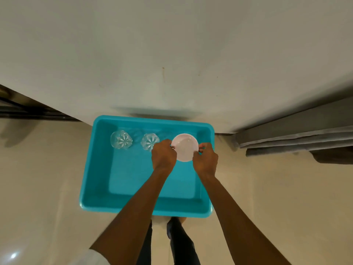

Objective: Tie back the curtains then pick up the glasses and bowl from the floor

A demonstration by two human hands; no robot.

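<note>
Nothing here can be read from where I stand. The turquoise tub point(133, 178) shows no legible label, brand or number on its rim or walls. The white bowl point(184, 148) over the tub's far right part is plain. The two cut-pattern glasses inside the tub along its far wall, one at the far left point(121, 140) and one nearer the middle point(150, 141), carry no lettering or sign either.

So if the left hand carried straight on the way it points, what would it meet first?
Probably the blue tub at its far wall, or its floor. The left hand, gripping the bowl by the rim, points that way. The nearer glass sits close on its left and might be brushed; depth is unclear.
</note>
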